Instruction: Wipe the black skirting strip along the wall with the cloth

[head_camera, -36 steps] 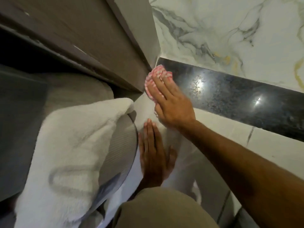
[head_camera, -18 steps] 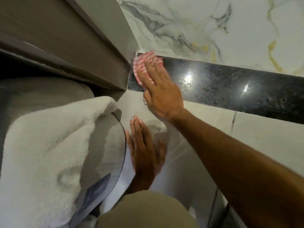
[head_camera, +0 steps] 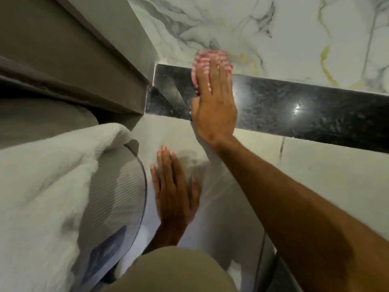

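the right hand (head_camera: 214,106) presses the cloth (head_camera: 207,64) flat, fingers together, near the skirting strip (head_camera: 305,106)'s left end; its long unwiped run stretches rightward. left hand (head_camera: 174,194) lies spread on the floor.

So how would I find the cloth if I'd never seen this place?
Look for the shiny black skirting strip running along the bottom of the white marble wall. Near its left end, the right hand presses flat against it. The cloth pokes out past those fingers: the only pink-and-white checked thing here.

White fluffy towel (head_camera: 48,186), marble wall (head_camera: 294,28)
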